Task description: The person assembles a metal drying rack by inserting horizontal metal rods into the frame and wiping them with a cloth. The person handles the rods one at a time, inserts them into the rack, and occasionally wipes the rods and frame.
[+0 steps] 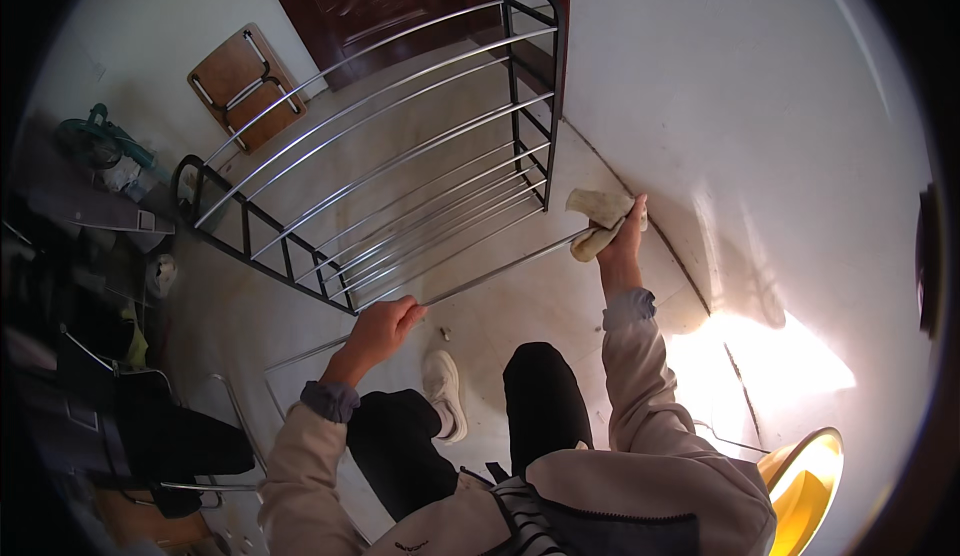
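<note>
My left hand [385, 328] is closed around a thin metal rod [505, 268], near the middle of the view. The rod slants up to the right, and its other part sticks out past my left hand to the lower left. At its right end my right hand [624, 246] grips a beige cloth [600, 206], which is folded about the rod and hides its tip. Just beyond the rod stands a rack [400, 161] with black side frames and several shiny metal bars across them. I cannot tell whether the rod touches the rack.
A white wall [780, 106] runs along the right, with a yellow basin [815, 486] below it. A folded wooden stool [245, 86] leans on the far left wall near a dark red door [390, 1]. A green fan [95, 141] and dark clutter line the left side.
</note>
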Motion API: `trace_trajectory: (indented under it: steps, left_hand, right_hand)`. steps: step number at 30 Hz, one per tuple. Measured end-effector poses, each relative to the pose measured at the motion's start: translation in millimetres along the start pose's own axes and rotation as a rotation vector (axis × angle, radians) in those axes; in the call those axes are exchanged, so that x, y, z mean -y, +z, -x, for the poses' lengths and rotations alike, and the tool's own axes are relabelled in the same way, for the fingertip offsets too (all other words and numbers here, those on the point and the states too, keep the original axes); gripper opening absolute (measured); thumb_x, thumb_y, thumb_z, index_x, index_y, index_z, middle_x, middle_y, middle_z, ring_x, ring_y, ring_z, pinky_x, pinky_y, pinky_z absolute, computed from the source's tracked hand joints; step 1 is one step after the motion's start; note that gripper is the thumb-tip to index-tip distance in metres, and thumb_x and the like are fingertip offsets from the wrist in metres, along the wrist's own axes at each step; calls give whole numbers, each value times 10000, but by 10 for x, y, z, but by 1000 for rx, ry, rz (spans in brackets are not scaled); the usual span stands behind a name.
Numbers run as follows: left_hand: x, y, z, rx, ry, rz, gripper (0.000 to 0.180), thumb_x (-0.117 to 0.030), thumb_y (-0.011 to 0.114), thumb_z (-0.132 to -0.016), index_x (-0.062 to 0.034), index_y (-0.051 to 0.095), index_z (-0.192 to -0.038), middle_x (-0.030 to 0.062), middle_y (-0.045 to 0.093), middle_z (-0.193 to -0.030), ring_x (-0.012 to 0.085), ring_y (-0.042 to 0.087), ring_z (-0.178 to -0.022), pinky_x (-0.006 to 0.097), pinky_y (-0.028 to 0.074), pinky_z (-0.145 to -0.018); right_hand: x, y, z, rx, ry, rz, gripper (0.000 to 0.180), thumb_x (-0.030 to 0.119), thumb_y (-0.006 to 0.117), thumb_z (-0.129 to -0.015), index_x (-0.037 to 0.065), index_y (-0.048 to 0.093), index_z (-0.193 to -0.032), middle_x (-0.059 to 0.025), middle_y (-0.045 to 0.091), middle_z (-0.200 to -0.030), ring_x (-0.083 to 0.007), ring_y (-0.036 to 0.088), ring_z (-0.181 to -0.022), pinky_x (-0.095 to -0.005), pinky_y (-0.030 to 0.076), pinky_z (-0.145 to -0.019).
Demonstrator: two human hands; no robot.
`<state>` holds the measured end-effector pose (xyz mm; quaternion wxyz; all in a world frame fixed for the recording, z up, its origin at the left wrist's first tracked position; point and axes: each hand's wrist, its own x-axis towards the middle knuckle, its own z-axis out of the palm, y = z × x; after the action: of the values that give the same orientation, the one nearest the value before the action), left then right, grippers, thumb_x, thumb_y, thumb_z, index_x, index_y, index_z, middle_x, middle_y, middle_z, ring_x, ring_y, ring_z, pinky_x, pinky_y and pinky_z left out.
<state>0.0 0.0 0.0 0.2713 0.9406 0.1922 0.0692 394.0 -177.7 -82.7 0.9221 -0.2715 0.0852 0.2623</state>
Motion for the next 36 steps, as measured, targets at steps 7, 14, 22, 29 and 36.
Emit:
trace_trajectory:
  steps: [7,14,22,29,36]
  left_hand:
    - [-105,117,-66,67,-49,193,279,-232,583,-1009,24,586,-897,192,559,-690,313,445,-587,389,425,-580]
    - [-340,427,-548,-87,90,305,295,-254,597,-993,31,594,-918,243,615,-798,446,588,-752,469,464,-657]
    - [-756,-161,-762,-564,97,864,392,-248,616,-985,-27,549,-1302,143,594,-1266,276,564,-1138,414,458,-939]
    - [-1153,-422,-782,-735,-76,1629,317,-341,437,-1077,-136,465,-838,-55,247,-595,83,181,-504,286,243,-521]
    - [-688,-926,-179,-1018,-59,1666,308,-313,395,-1092,-136,472,-852,-54,249,-614,84,176,-502,269,214,-494]
  right_hand:
    - [-199,193,325,15,48,-39,535,660,580,-912,164,554,-1111,-53,645,-1038,-247,649,-944,-401,552,-814]
    - [-1249,701,1272,63,102,107,421,467,646,-964,150,517,-1208,-38,606,-1116,-169,605,-996,-370,529,-874]
    - [-676,930,1090,625,-574,1274,224,242,734,-906,36,650,-885,-33,621,-682,-168,577,-570,-335,487,-553]
    - [-822,708,1263,975,-905,1493,234,281,807,-817,108,658,-866,-116,624,-709,-354,626,-644,-426,499,-550]
    - [193,-611,330,981,-847,1829,142,240,761,-842,127,696,-898,-94,686,-785,-340,667,-705,-446,540,-632]
